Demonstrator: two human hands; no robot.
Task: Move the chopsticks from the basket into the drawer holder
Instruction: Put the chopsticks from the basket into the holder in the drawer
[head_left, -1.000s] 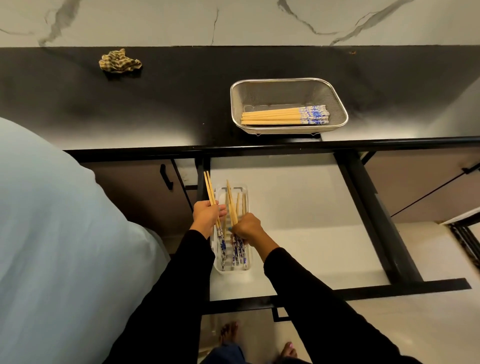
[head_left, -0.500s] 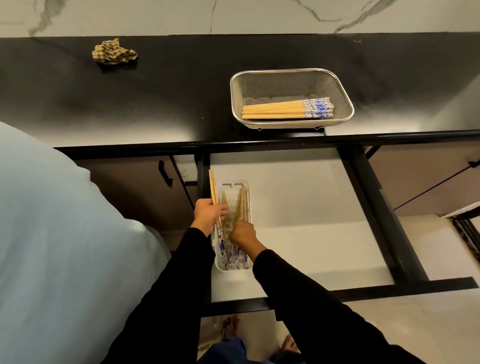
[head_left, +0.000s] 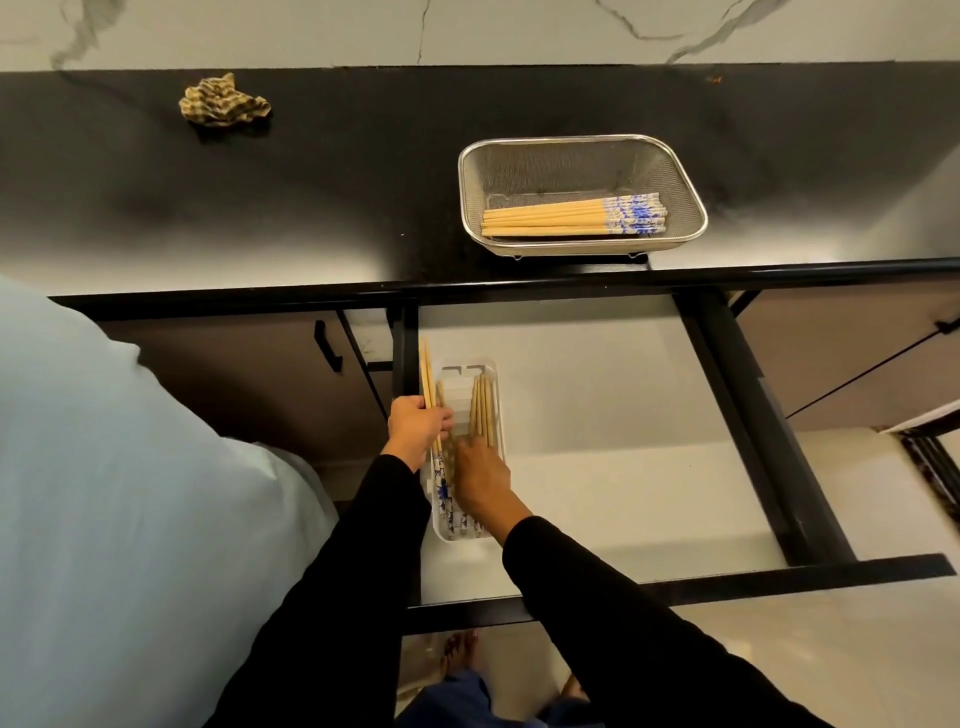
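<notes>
A metal mesh basket (head_left: 582, 156) stands on the black counter with several wooden chopsticks (head_left: 561, 218), blue-and-white at one end, lying across its bottom. Below it, in the open white drawer (head_left: 597, 457), a clear plastic holder (head_left: 496, 384) sits at the left side with several chopsticks (head_left: 482, 410) lying lengthwise in it. My left hand (head_left: 418, 428) is closed on a pair of chopsticks (head_left: 427, 374) over the holder's left edge. My right hand (head_left: 480, 480) rests flat on the chopsticks in the holder, fingers spread, hiding their middle.
A crumpled checked cloth (head_left: 223, 101) lies at the back left of the counter. A pale blue garment (head_left: 114, 493) fills the lower left. The drawer's black frame (head_left: 758, 441) runs along its right side and front. A cabinet handle (head_left: 327, 345) is left of the drawer.
My right hand has laid its chopsticks down into the holder and now rests open on them. My left hand still holds its pair, shifted little.
</notes>
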